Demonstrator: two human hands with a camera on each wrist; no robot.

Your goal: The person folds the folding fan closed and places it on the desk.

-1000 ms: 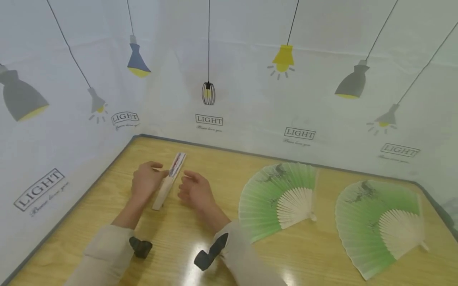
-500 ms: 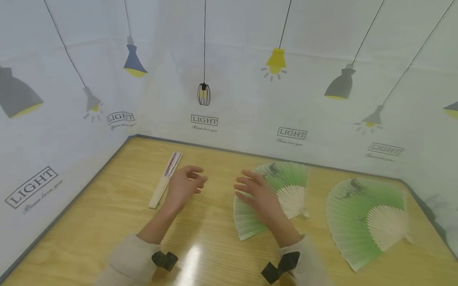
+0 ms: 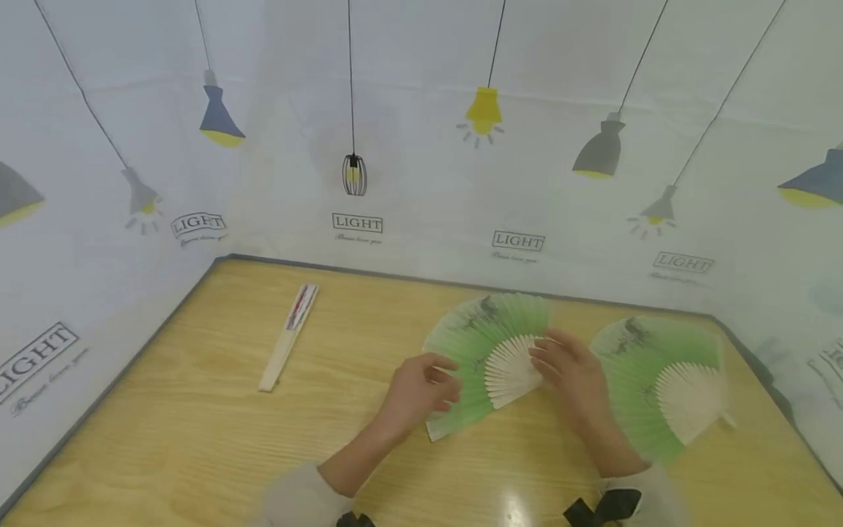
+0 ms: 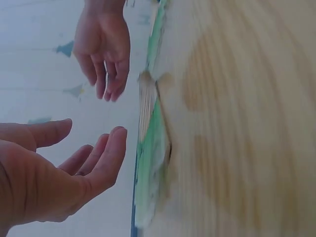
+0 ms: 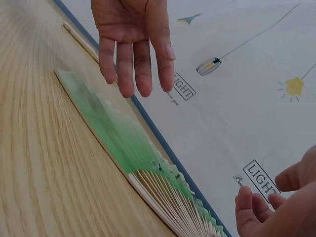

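Judged step: reaching for middle fan (image 3: pixel 502 367).
Left hand (image 3: pixel 420 391), right hand (image 3: pixel 576 375): empty, fingers loose; a grip seems needed next.

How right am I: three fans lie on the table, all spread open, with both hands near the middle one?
Not quite: the head view shows the left fan folded shut; only the middle fan and right fan are spread open. Three fans do lie on the table, with the left hand and right hand near the middle one.
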